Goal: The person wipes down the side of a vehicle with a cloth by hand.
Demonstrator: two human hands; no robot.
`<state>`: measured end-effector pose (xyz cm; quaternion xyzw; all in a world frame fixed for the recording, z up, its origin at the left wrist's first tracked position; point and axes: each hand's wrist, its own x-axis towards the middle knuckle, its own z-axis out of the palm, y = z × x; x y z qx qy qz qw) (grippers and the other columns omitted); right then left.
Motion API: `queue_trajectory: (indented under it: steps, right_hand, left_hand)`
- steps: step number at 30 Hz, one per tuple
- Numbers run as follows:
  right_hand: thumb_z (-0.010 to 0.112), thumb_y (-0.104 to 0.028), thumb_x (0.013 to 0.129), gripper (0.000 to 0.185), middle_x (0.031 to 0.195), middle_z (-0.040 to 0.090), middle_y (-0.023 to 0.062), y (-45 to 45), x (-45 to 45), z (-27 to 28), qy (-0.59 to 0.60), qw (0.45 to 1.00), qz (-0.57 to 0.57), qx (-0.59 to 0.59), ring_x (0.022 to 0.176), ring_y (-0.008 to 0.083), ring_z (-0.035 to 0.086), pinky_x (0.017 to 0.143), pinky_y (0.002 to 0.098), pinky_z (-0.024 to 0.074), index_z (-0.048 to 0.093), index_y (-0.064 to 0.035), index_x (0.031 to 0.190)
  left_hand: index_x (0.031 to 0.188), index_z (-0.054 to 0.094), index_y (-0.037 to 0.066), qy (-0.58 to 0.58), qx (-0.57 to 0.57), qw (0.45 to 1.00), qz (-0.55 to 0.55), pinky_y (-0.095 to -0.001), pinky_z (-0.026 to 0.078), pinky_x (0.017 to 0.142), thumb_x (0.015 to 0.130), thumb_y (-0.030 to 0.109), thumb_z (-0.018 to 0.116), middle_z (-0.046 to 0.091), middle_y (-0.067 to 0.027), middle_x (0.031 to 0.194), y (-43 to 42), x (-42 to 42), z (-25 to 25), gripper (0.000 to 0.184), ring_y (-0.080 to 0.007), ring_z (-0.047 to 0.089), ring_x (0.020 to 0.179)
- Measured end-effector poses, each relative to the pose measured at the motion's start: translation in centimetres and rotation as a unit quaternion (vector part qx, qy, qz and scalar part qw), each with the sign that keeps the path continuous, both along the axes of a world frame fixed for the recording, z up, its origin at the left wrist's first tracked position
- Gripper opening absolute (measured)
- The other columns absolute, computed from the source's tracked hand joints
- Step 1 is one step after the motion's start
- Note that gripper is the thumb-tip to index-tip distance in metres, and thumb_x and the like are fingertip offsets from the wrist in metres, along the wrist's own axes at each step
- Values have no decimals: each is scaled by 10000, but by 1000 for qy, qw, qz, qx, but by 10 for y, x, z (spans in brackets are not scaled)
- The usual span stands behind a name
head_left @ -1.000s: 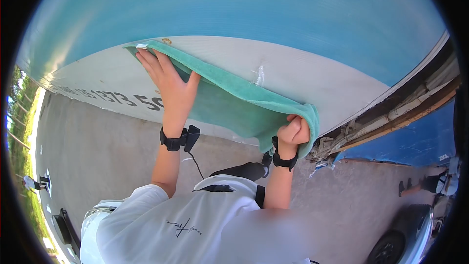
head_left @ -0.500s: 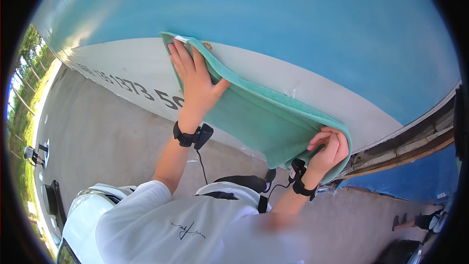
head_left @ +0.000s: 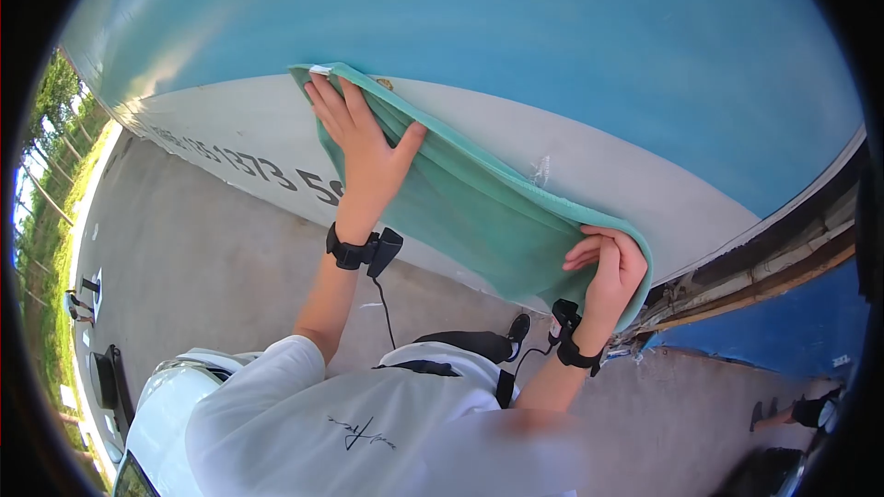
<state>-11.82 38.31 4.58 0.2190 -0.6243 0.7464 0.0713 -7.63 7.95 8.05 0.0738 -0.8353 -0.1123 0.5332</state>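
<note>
A green cloth (head_left: 479,212) lies spread against the white lower band (head_left: 516,138) of a large blue panel (head_left: 516,28). My left hand (head_left: 364,147) presses flat on the cloth's upper left end, fingers stretched and thumb apart, beside a white tag. At the cloth's right end is my right hand (head_left: 612,267), its fingers bent but apart and resting on the cloth, whose edge curls around behind the hand. Black straps with small devices and cables are on both wrists. Dark printed digits (head_left: 235,156) show left of the cloth.
A white car (head_left: 175,405) stands behind me at lower left. Concrete ground (head_left: 221,248) stretches below the panel. A wooden-edged frame and a blue sheet (head_left: 764,322) are at right. Partly visible people are at the far left and far right, with a dark vehicle at lower right.
My right hand has gone from a closed grip on the cloth to loosened, spread fingers. My left hand stays flat on it. The view has shifted, and the cloth's right part looks more spread.
</note>
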Motion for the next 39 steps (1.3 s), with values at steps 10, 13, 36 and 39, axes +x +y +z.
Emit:
queue_trajectory:
  steps: [10,13,36,39]
  right_hand:
    - [388,16,920,258,672,662,127,7,1,-1,0,999,-44,-14,581,180,635,576,271,520,633,93,938]
    - [385,16,922,264,690,673,136,8,1,0,23,994,-100,-22,599,193,647,599,279,533,635,99,937]
    - [382,54,882,238,650,650,134,-3,3,-3,-4,998,-48,-34,521,179,606,522,267,507,614,104,858]
    - [392,47,880,235,671,660,129,4,2,-7,-43,998,42,14,558,181,621,558,277,518,619,98,853]
  left_hand:
    - [1516,54,-39,-47,21,999,6,-627,28,1121,809,427,703,-87,-327,1557,15,7,-43,1067,-523,-86,1430]
    - [1514,34,-41,-47,24,999,-4,-625,27,1121,806,437,707,-94,-333,1553,20,7,-31,1088,-524,-86,1429]
    - [1501,40,-75,-85,16,995,38,-654,30,1111,805,592,660,-85,-355,1540,19,7,-43,1146,-542,-100,1417]
    - [1506,24,-65,-75,19,996,36,-659,17,1107,814,589,647,-93,-355,1539,23,5,-50,1137,-541,-105,1417]
